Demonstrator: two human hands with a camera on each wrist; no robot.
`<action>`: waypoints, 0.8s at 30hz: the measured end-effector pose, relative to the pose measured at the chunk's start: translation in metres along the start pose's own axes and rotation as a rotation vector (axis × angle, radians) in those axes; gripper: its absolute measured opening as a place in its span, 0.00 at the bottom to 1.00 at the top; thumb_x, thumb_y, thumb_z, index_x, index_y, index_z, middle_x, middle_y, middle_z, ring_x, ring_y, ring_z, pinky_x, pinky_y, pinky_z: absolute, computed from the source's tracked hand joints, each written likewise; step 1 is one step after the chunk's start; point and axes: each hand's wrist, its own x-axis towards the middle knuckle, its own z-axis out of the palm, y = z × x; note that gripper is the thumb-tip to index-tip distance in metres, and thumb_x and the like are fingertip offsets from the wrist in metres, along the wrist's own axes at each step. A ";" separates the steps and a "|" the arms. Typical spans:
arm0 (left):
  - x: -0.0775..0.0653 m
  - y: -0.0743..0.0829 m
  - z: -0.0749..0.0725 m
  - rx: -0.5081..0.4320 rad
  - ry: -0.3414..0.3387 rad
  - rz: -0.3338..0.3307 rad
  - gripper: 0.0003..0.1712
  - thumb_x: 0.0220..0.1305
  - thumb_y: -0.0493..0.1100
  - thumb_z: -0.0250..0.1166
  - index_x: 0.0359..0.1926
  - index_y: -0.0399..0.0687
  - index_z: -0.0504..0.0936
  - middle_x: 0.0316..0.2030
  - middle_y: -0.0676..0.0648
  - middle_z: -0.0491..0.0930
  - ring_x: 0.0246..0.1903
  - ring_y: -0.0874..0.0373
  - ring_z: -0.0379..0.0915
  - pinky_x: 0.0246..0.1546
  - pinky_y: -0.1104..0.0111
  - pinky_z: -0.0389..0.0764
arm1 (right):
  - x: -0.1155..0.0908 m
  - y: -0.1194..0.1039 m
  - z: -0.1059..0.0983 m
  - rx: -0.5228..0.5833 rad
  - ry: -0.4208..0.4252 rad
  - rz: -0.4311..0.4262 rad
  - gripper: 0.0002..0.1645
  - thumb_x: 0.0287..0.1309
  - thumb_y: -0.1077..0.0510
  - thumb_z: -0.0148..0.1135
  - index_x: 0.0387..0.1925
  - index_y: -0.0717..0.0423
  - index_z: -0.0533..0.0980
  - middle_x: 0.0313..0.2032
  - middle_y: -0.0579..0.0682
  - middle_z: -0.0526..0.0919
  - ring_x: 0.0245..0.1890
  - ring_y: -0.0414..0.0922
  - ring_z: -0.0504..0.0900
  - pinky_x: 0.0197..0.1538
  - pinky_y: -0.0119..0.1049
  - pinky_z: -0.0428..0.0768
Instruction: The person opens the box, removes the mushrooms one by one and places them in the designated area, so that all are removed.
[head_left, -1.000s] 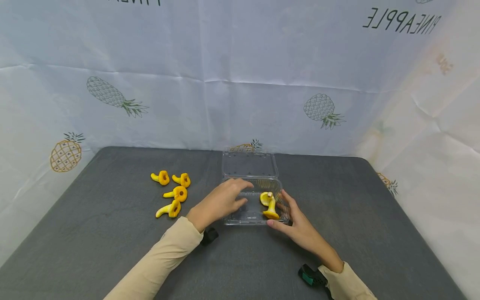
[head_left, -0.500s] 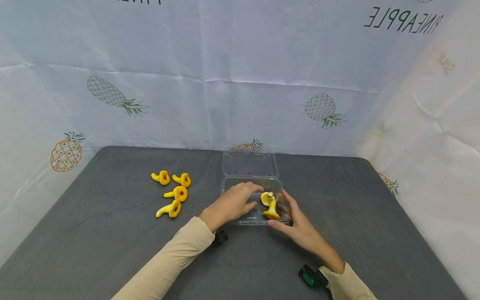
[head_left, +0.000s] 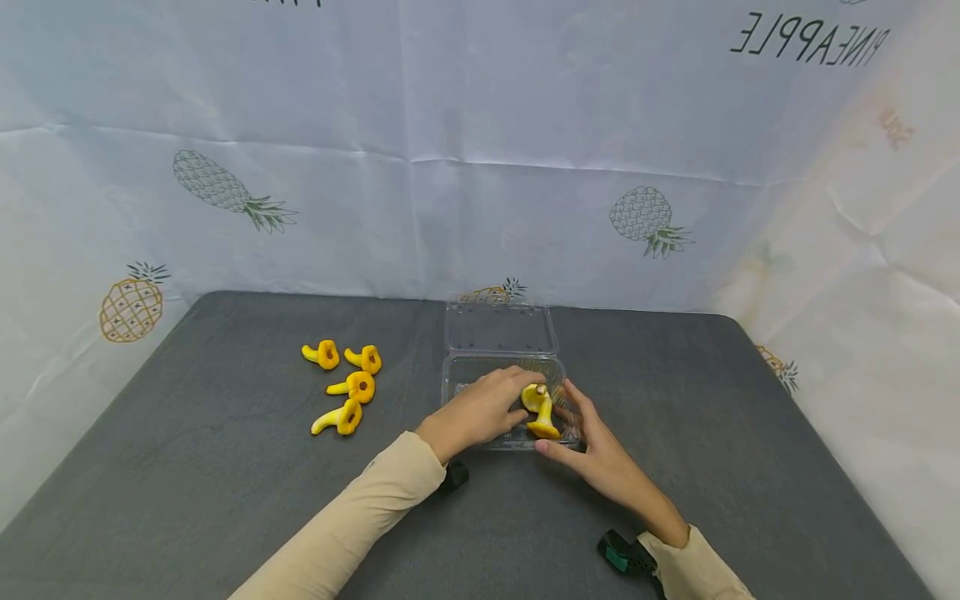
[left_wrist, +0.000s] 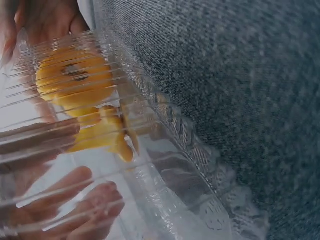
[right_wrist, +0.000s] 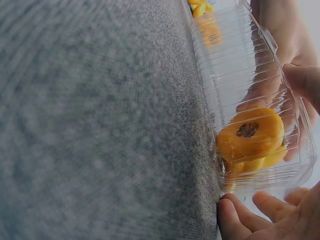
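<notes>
Two yellow chanterelle mushrooms (head_left: 543,430) lie in the right part of a clear plastic clamshell container (head_left: 460,367). Over its open base reaches my left hand (head_left: 480,408), fingertips right at the upper mushroom's cap and the thumb apart from the index finger. Through the ribbed wall, the left wrist view shows a fingertip beside a yellow stem (left_wrist: 97,135). My right hand (head_left: 600,462) holds the container's front right corner, thumb at the front rim and fingers along the side. In the right wrist view, one mushroom cap (right_wrist: 250,132) faces the side wall.
Several more chanterelles (head_left: 352,387) lie loose on the dark grey table (head_left: 187,467), left of the container. The hinged lid (head_left: 500,329) lies back toward a pineapple-print curtain (head_left: 420,167) behind the table.
My left hand has moved rightward inside the container, from its left part up to the mushrooms. My right hand has stayed at the corner, and the loose mushrooms have not moved.
</notes>
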 end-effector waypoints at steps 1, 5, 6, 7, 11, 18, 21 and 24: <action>0.000 0.000 0.000 0.007 0.000 0.001 0.32 0.67 0.41 0.66 0.71 0.53 0.68 0.64 0.47 0.73 0.61 0.52 0.74 0.59 0.58 0.79 | 0.000 0.000 0.000 0.000 -0.001 -0.002 0.58 0.65 0.49 0.65 0.79 0.50 0.35 0.79 0.59 0.38 0.75 0.63 0.56 0.68 0.66 0.64; 0.000 0.001 0.000 0.018 0.004 0.005 0.30 0.68 0.42 0.65 0.69 0.54 0.70 0.61 0.48 0.76 0.57 0.53 0.76 0.55 0.60 0.81 | -0.001 -0.001 -0.001 0.004 -0.005 -0.003 0.59 0.64 0.47 0.65 0.79 0.49 0.35 0.79 0.60 0.37 0.75 0.63 0.56 0.68 0.65 0.65; 0.000 0.000 0.000 0.015 0.007 0.005 0.29 0.68 0.43 0.65 0.69 0.54 0.71 0.60 0.48 0.77 0.56 0.53 0.77 0.54 0.60 0.81 | -0.001 -0.001 -0.001 0.004 -0.006 -0.003 0.59 0.64 0.47 0.65 0.79 0.49 0.34 0.79 0.60 0.37 0.75 0.64 0.56 0.68 0.65 0.65; 0.000 0.000 -0.001 0.010 0.011 0.001 0.28 0.68 0.44 0.65 0.68 0.54 0.71 0.59 0.48 0.77 0.55 0.53 0.77 0.53 0.61 0.81 | -0.001 -0.001 -0.001 0.002 -0.005 -0.003 0.59 0.64 0.47 0.65 0.79 0.49 0.34 0.79 0.59 0.37 0.75 0.63 0.56 0.68 0.65 0.65; -0.002 0.000 -0.003 -0.016 0.035 -0.021 0.24 0.69 0.49 0.64 0.63 0.51 0.75 0.56 0.48 0.79 0.54 0.54 0.78 0.53 0.60 0.81 | 0.000 -0.001 0.000 -0.008 -0.001 0.011 0.59 0.64 0.47 0.65 0.79 0.49 0.35 0.79 0.59 0.37 0.75 0.63 0.56 0.68 0.65 0.66; -0.004 -0.001 -0.003 -0.014 0.093 -0.036 0.15 0.69 0.51 0.63 0.51 0.49 0.79 0.50 0.49 0.83 0.45 0.56 0.81 0.44 0.65 0.82 | 0.000 -0.001 0.001 -0.021 0.018 -0.004 0.60 0.63 0.46 0.66 0.79 0.50 0.35 0.78 0.60 0.43 0.74 0.65 0.58 0.67 0.66 0.66; -0.003 -0.001 -0.003 -0.012 0.109 -0.040 0.10 0.69 0.50 0.64 0.43 0.49 0.78 0.45 0.49 0.83 0.36 0.60 0.79 0.37 0.69 0.79 | -0.001 0.000 0.002 -0.021 0.024 -0.017 0.60 0.63 0.47 0.66 0.79 0.49 0.36 0.78 0.60 0.45 0.74 0.66 0.58 0.67 0.66 0.66; -0.002 -0.001 -0.003 -0.003 0.122 -0.035 0.07 0.69 0.46 0.64 0.39 0.49 0.76 0.39 0.49 0.83 0.27 0.63 0.72 0.31 0.72 0.74 | 0.000 0.000 0.002 -0.019 0.027 -0.020 0.59 0.63 0.47 0.66 0.79 0.49 0.36 0.78 0.60 0.46 0.73 0.66 0.58 0.67 0.67 0.65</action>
